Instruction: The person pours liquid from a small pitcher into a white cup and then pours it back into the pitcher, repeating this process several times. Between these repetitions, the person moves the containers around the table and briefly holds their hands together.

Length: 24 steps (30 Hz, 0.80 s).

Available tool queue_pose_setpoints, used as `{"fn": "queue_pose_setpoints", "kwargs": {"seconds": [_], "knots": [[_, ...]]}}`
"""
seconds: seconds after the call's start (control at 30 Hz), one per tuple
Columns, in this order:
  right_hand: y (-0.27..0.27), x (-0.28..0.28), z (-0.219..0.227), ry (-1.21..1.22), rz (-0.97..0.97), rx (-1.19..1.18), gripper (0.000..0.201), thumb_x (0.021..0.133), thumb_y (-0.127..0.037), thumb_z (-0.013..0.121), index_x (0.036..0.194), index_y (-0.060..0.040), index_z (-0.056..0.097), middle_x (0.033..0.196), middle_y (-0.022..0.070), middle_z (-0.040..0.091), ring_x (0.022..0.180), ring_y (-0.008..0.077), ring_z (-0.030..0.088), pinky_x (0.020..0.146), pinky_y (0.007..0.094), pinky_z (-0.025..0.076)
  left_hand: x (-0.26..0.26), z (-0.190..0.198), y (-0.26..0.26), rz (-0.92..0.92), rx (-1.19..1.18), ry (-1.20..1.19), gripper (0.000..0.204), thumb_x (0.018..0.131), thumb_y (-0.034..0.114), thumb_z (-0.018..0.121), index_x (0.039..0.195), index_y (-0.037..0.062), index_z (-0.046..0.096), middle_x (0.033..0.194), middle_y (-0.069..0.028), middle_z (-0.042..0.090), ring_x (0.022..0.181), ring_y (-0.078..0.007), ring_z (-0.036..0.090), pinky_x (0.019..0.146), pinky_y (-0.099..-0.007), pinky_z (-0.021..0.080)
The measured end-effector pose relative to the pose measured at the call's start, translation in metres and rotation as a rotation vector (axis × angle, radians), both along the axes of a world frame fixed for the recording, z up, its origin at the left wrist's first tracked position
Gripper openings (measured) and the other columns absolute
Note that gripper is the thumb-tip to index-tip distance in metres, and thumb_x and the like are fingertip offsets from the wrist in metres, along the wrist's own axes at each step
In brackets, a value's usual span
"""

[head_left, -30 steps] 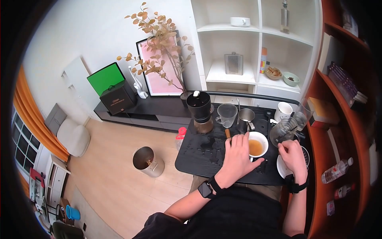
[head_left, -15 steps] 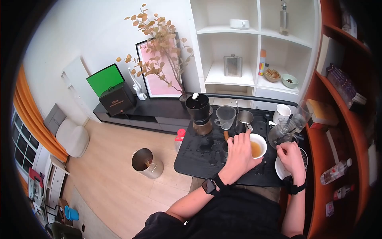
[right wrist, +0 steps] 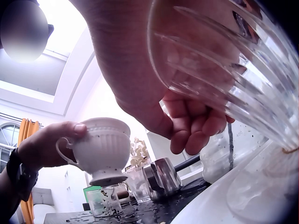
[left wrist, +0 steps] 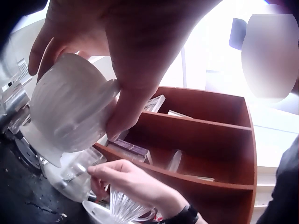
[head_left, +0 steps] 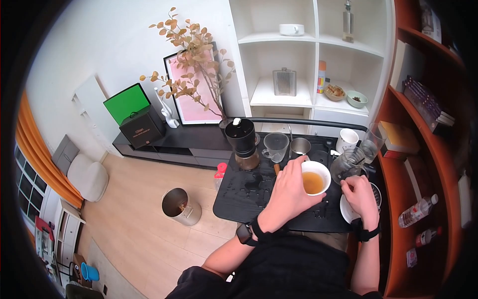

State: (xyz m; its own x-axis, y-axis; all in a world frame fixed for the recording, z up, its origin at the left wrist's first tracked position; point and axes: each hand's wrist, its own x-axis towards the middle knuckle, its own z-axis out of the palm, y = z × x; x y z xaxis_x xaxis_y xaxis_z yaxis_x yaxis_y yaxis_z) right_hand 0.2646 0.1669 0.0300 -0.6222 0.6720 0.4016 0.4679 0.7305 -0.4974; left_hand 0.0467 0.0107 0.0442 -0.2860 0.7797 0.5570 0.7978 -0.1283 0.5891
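My left hand grips a white teacup with brownish liquid inside. The fluted cup is held above the black table, its foot well clear in the right wrist view. Beside the glass carafe at the table's right, my right hand hangs with loosely curled fingers and nothing visible in them. A clear ribbed glass looms close to that wrist, and a white saucer-like dish is partly covered by the hand.
Behind the cup stand a metal pitcher, a clear glass mug and a coffee grinder. A white mug and tall glass are at the back right. Wooden shelves border the right side; a metal bin is on the floor.
My left hand has closed round the teacup and lifted it off the table towards me. My right hand has stayed beside the carafe. The head view has shifted slightly.
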Motion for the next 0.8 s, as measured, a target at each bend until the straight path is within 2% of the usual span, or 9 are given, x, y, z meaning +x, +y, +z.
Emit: {"fn": "queue_pose_setpoints", "kwargs": {"seconds": [0.13,0.33,0.67,0.73,0.8], "knots": [[0.000,0.000,0.000,0.005,0.002,0.007,0.036,0.104,-0.019,0.074,0.078,0.0057,0.071,0.076,0.0253,0.069,0.081,0.0467,0.068,0.086,0.0532,0.051,-0.012,0.028,-0.017,-0.019,-0.046,-0.071,0.104,0.080,0.029,0.106,0.161,-0.0034,0.050,0.154,-0.0248,0.064,0.145,-0.0431,0.066,0.121,-0.0485,0.056],[0.004,0.000,-0.007,0.015,0.005,-0.033,0.036,0.104,-0.019,0.074,0.078,0.0057,0.071,0.076,0.0253,0.068,0.080,0.0472,0.066,0.086,0.0539,0.050,-0.040,0.044,-0.035,0.065,-0.029,-0.063,0.104,0.080,0.029,0.106,0.161,-0.0022,0.050,0.156,-0.0248,0.064,0.145,-0.0427,0.067,0.122,-0.0489,0.055],[0.005,0.000,-0.007,0.002,0.004,-0.036,0.036,0.103,-0.019,0.074,0.078,0.0061,0.070,0.077,0.0260,0.068,0.082,0.0475,0.066,0.085,0.0536,0.049,-0.071,0.047,-0.058,0.165,-0.070,-0.030,0.102,0.079,0.026,0.105,0.162,0.0012,0.050,0.154,-0.0236,0.064,0.146,-0.0420,0.065,0.123,-0.0495,0.053],[0.004,0.000,-0.005,0.002,0.003,-0.038,0.035,0.103,-0.019,0.074,0.079,0.0061,0.070,0.077,0.0261,0.068,0.082,0.0474,0.067,0.086,0.0532,0.050,-0.075,0.045,-0.060,0.166,-0.042,-0.009,0.100,0.078,0.018,0.103,0.160,-0.0046,0.050,0.147,-0.0257,0.063,0.141,-0.0443,0.064,0.120,-0.0505,0.054],[0.004,0.000,-0.004,0.004,0.002,-0.039,0.035,0.103,-0.019,0.074,0.079,0.0061,0.070,0.078,0.0262,0.068,0.082,0.0473,0.067,0.087,0.0529,0.050,-0.079,0.042,-0.061,0.163,-0.041,0.010,0.099,0.078,0.016,0.102,0.160,-0.0049,0.051,0.146,-0.0254,0.063,0.142,-0.0442,0.063,0.120,-0.0503,0.054]]}}
